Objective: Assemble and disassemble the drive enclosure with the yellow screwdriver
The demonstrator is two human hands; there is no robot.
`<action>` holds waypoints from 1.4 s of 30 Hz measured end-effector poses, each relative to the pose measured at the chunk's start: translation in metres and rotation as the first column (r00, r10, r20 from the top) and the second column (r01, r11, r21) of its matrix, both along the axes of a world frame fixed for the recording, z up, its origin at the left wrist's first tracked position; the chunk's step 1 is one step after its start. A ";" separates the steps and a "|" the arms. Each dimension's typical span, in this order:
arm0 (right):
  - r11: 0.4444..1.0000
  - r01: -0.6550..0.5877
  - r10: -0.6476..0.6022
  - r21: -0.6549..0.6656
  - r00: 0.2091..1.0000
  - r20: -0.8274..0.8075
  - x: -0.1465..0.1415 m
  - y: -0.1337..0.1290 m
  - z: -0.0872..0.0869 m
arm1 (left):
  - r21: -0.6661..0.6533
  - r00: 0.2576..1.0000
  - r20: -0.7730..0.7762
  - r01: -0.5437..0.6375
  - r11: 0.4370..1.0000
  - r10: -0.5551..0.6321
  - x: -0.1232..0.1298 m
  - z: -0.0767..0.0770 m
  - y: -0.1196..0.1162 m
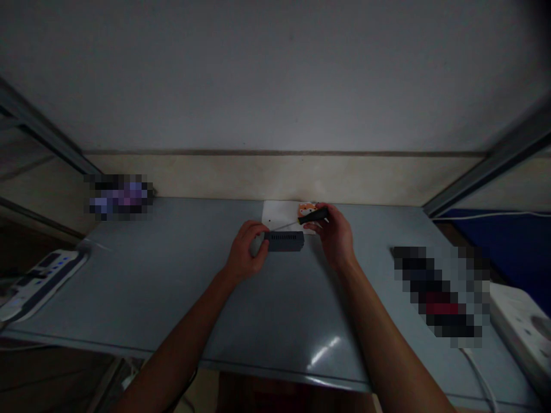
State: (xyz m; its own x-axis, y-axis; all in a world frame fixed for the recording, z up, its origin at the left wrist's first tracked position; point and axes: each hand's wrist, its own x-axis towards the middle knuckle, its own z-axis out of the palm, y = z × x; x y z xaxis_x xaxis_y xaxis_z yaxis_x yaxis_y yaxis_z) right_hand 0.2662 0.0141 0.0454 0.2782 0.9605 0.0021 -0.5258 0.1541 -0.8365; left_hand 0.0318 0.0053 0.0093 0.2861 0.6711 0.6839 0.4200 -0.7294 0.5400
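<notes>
A dark grey box-shaped device (285, 241) with a row of slots along its top edge is at the middle of the table. My left hand (247, 252) is closed on its left end, thumb in front and fingers behind. My right hand (334, 234) holds a screwdriver (313, 216) by its black handle, right of the device. The thin shaft points left and slightly down, its tip close to the device's upper left edge near my left fingers. Whether the tip touches cannot be made out. Behind lies a white sheet (279, 212) with an orange and white cartoon animal (307, 210).
The grey table (172, 292) backs onto a wall. A power strip (45, 282) lies at the left edge and a white socket box (523, 321) at the right. Blurred-out items are at the back left (123, 198) and right (437, 295), with a white cable below the latter.
</notes>
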 end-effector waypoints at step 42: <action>0.984 0.122 -0.128 -0.132 0.991 -0.039 0.019 0.008 -0.005 | 0.144 0.996 -0.011 -0.083 0.986 0.085 0.003 0.005 -0.007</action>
